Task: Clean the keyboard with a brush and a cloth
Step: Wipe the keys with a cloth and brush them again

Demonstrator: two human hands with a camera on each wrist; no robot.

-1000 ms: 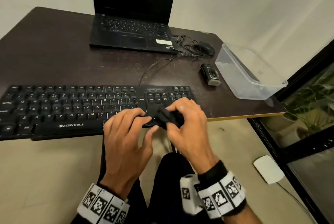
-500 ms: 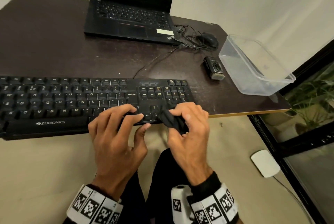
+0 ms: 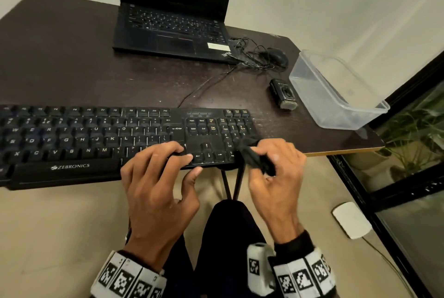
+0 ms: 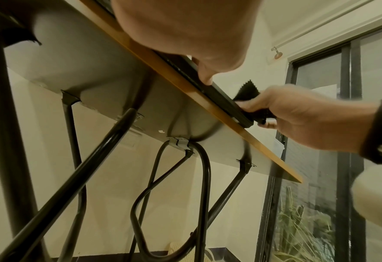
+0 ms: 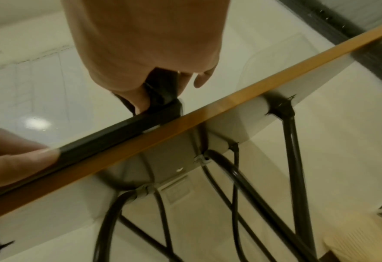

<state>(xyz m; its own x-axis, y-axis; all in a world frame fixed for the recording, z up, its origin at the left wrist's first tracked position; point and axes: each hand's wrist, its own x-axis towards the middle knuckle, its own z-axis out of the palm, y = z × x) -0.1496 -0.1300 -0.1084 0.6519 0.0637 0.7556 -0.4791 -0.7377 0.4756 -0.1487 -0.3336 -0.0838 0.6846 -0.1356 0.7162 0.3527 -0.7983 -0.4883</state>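
Observation:
A black Zebronics keyboard (image 3: 96, 139) lies along the front edge of the dark table (image 3: 72, 69). My left hand (image 3: 163, 177) grips its front edge near the arrow keys, fingers on top and thumb against the front, as the left wrist view shows (image 4: 205, 78). My right hand (image 3: 271, 168) pinches a bunched black cloth (image 3: 252, 156) and holds it against the keyboard's right front corner (image 4: 245, 94) (image 5: 160, 88). A small black brush (image 3: 284, 93) lies on the table to the right of the keyboard.
An open black laptop (image 3: 173, 21) stands at the back, with a wired mouse (image 3: 276, 56) and tangled cable beside it. A clear plastic box (image 3: 336, 91) sits at the table's right edge. Black metal legs (image 4: 203, 177) run beneath. A glass door (image 3: 413, 153) is to the right.
My right hand has carried the cloth rightward, from near the arrow keys to the keyboard's right front corner. My left hand has kept its hold on the front edge.

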